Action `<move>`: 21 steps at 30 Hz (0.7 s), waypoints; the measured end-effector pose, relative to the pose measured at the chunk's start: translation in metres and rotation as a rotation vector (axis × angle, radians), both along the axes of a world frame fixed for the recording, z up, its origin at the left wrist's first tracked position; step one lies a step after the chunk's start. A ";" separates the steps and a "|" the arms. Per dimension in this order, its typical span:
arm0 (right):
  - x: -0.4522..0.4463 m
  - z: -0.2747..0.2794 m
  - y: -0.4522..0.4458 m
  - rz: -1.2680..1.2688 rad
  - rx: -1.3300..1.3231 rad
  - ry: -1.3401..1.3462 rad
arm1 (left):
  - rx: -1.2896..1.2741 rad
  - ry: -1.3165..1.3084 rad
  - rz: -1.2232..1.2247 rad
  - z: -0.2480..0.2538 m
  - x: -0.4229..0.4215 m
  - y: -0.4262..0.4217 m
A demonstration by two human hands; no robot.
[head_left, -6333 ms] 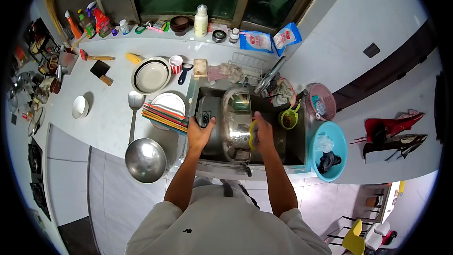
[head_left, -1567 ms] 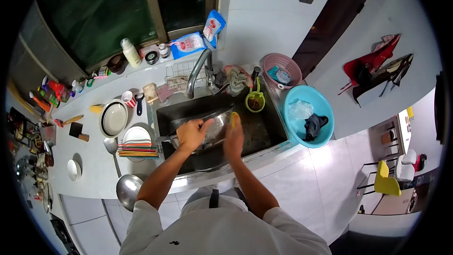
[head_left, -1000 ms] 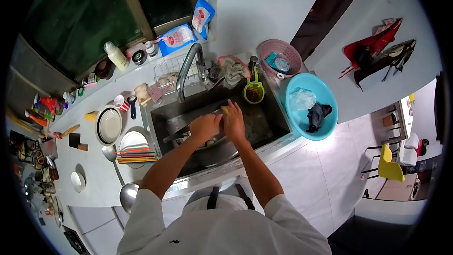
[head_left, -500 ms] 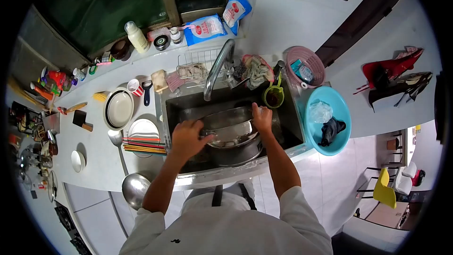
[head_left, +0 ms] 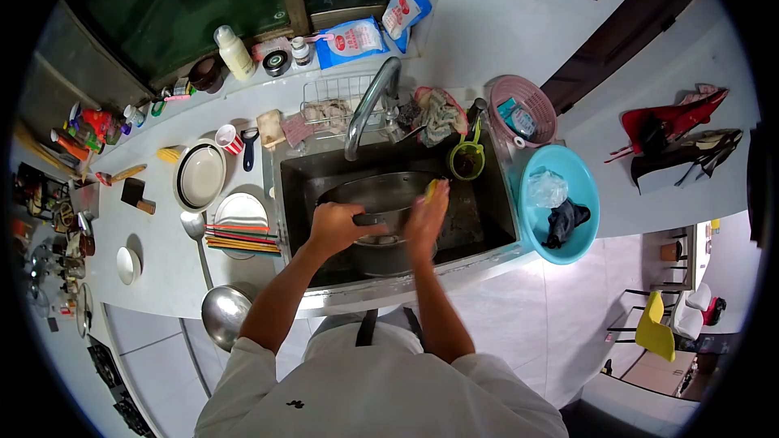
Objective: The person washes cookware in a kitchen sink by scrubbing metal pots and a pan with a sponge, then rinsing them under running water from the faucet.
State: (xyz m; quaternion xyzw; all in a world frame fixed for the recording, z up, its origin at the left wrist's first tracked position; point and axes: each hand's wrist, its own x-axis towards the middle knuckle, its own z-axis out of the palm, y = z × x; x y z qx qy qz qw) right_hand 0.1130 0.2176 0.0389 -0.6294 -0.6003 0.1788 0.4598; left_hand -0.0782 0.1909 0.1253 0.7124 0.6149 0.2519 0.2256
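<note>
A metal pot (head_left: pixel 377 188) lies tilted in the dark sink (head_left: pixel 304 169), over another round vessel (head_left: pixel 380 260). My left hand (head_left: pixel 337 228) grips the pot's near left rim, its thumb pointing right. My right hand (head_left: pixel 426 219), blurred, is at the pot's right side with its fingers closed round a yellow sponge (head_left: pixel 431 190). The arched faucet (head_left: pixel 373 101) stands behind the pot. A green strainer (head_left: pixel 466 160) with dark scraps hangs at the sink's back right corner.
Left of the sink are chopsticks (head_left: pixel 243 241) on a plate (head_left: pixel 241 209), a bowl (head_left: pixel 200 175), a ladle (head_left: pixel 195 227) and a wok-like metal bowl (head_left: pixel 226 316). To the right stand a blue basin (head_left: pixel 531 231) and a pink basket (head_left: pixel 542 97).
The dark vessel held upright at first is out of my left hand. The pot now lies tilted in the sink. My right hand has moved left and nearer me since the last frame, sponge showing.
</note>
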 end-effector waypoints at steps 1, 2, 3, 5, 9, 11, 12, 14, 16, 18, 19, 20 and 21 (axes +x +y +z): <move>-0.020 0.014 -0.026 0.051 0.090 -0.163 | 0.019 0.011 0.013 -0.001 0.003 0.000; -0.046 0.019 -0.054 0.096 0.072 -0.163 | 0.015 0.011 0.009 -0.003 0.004 -0.002; -0.061 0.021 -0.070 0.140 0.059 -0.163 | -0.012 0.002 -0.003 -0.004 0.002 -0.001; -0.054 0.015 -0.062 0.084 0.019 -0.187 | -0.028 -0.004 -0.017 -0.003 0.001 0.003; 0.019 -0.031 0.005 -0.094 -0.135 0.503 | -0.142 0.022 -0.051 0.013 -0.003 0.004; 0.047 -0.020 0.019 0.042 -0.352 0.663 | -0.187 0.026 -0.056 0.012 -0.003 0.000; 0.033 -0.019 0.006 -0.020 -0.247 0.458 | -0.158 -0.009 -0.059 0.011 -0.003 0.002; -0.016 -0.007 -0.046 -0.039 -0.085 0.020 | -0.133 -0.045 -0.062 0.007 -0.003 0.005; -0.051 -0.010 -0.099 0.254 -0.018 -0.198 | -0.149 -0.009 -0.061 0.004 -0.001 0.006; -0.041 -0.008 -0.083 0.204 -0.058 -0.209 | -0.158 0.006 -0.078 0.004 -0.002 0.007; -0.033 -0.008 -0.069 0.160 -0.102 -0.216 | -0.172 0.024 -0.089 0.005 -0.003 0.006; -0.020 -0.014 -0.046 0.017 -0.121 -0.100 | -0.169 0.025 -0.090 0.009 -0.003 0.005; 0.003 -0.005 -0.025 0.017 -0.118 -0.100 | -0.186 -0.024 -0.084 0.015 -0.001 0.004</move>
